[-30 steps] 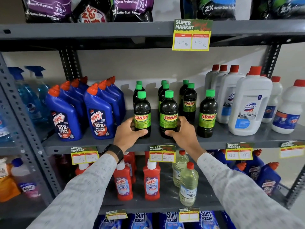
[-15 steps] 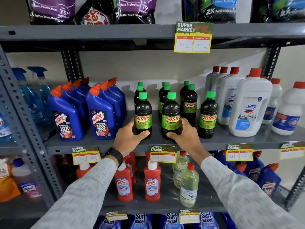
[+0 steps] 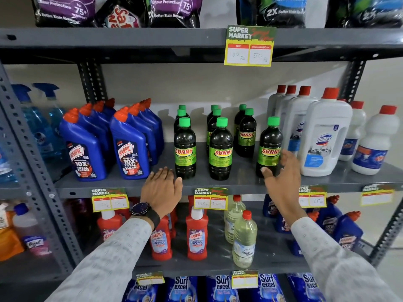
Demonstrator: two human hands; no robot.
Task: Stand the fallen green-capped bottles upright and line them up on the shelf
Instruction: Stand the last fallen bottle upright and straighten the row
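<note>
Several dark green-capped "SUNNY" bottles stand upright on the grey middle shelf (image 3: 239, 182) in three rows running front to back. The left front bottle (image 3: 185, 149) and middle front bottle (image 3: 220, 150) stand free. My left hand (image 3: 162, 188) rests open at the shelf edge, just left of the left front bottle's base. The right front bottle (image 3: 269, 147) stands further right than the two bottles (image 3: 246, 134) behind it. My right hand (image 3: 281, 177), motion-blurred, curls around its lower part, thumb in front and fingers on its right side.
Blue Harpic bottles (image 3: 128, 149) crowd the shelf on the left, and white Domex bottles (image 3: 322, 136) stand close on the right. Price tags (image 3: 210, 198) hang along the shelf edge. Red bottles (image 3: 196, 236) and clear bottles (image 3: 244, 240) fill the shelf below.
Both hands have let go of the left and middle front bottles. My left hand slid down-left to the shelf edge. My right hand moved right onto the right front bottle.
</note>
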